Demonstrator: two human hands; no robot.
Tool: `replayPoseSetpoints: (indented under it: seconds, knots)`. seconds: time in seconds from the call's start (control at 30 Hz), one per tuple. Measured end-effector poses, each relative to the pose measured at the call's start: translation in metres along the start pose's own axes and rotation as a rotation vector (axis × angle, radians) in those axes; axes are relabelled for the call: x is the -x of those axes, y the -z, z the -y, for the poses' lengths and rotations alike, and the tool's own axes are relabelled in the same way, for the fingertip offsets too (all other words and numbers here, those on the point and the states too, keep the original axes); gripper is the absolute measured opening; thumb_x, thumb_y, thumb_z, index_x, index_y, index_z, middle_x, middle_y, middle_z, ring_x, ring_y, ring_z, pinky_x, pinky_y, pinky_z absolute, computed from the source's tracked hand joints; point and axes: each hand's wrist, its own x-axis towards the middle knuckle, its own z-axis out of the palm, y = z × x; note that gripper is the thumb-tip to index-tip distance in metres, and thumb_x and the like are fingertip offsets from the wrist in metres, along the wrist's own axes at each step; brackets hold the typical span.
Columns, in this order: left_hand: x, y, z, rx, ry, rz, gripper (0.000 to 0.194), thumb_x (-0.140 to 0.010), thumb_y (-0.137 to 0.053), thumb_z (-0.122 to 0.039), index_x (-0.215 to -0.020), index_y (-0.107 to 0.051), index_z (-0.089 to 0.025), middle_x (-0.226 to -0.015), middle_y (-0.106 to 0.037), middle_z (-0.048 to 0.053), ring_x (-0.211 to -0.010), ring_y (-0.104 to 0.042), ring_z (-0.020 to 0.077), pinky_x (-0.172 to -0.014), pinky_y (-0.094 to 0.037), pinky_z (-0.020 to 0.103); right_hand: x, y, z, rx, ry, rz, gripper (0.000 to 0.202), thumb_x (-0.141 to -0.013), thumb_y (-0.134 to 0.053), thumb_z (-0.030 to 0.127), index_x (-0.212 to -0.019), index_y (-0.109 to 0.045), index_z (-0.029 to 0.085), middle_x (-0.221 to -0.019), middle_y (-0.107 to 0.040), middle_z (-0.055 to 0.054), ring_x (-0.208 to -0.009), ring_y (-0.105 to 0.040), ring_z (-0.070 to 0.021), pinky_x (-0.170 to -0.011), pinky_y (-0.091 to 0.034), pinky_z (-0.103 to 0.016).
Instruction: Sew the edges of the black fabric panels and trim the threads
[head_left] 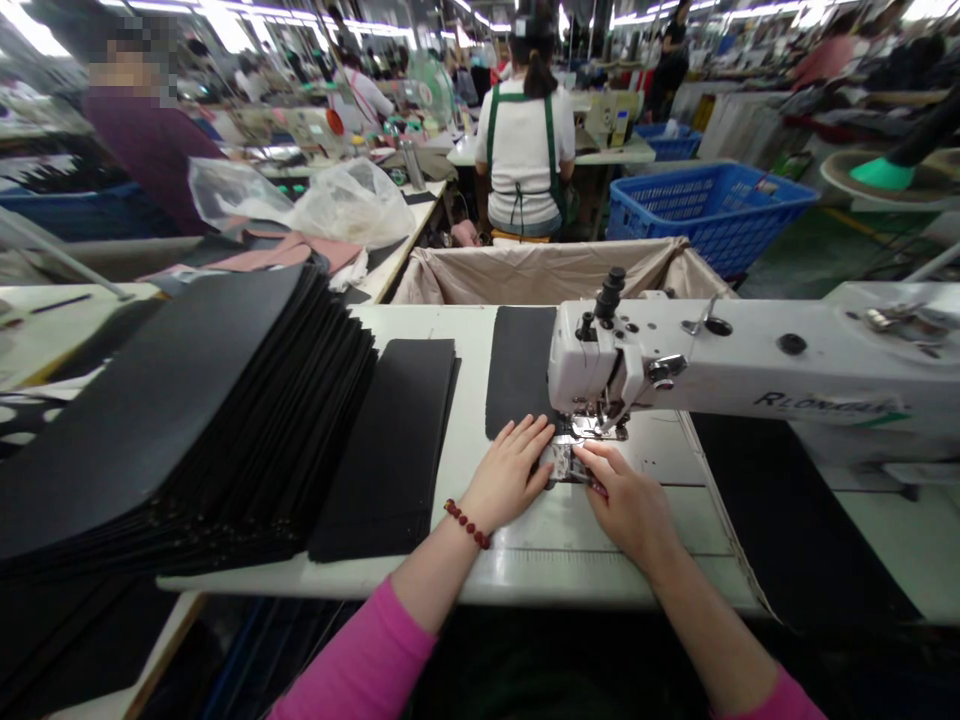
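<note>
A white sewing machine reaches in from the right, its needle area lit. My left hand lies flat with fingers spread, fingertips at the near edge of a black panel, beside the metal attachment at the presser foot. From the other side, my right hand bends its fingers around something small and dark at the attachment; its identity is hidden. The black panel extends behind the machine head.
Left of the machine stand a tall stack of black panels and a lower pile. More black material lies at the right. Behind the table are a fabric-lined bin, a blue basket and a seated person.
</note>
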Motion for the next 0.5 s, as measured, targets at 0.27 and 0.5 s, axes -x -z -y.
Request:
replayPoseSetpoints:
  seconds: [0.27, 0.5]
  knots:
    - [0.0001, -0.0008, -0.0008, -0.013, 0.008, 0.004, 0.053, -0.095, -0.048, -0.033, -0.145, -0.034, -0.022, -0.154, -0.033, 0.006, -0.144, -0.023, 0.0230, -0.118, -0.020, 0.045, 0.0000, 0.0004, -0.0002, -0.013, -0.008, 0.010, 0.051, -0.086, -0.052, 0.015, -0.135, -0.048, 0.030, -0.138, -0.051, 0.000, -0.098, -0.065, -0.0209, -0.079, -0.054, -0.033]
    - [-0.0002, 0.0003, -0.0007, -0.005, 0.004, -0.004, 0.054, -0.095, -0.047, -0.032, -0.146, -0.033, -0.022, -0.154, -0.033, 0.007, -0.144, -0.024, 0.0236, -0.118, -0.021, 0.046, -0.0004, -0.0005, -0.0002, -0.022, 0.002, -0.001, 0.052, -0.085, -0.051, 0.015, -0.136, -0.048, 0.029, -0.137, -0.052, -0.002, -0.098, -0.064, -0.0214, -0.078, -0.055, -0.033]
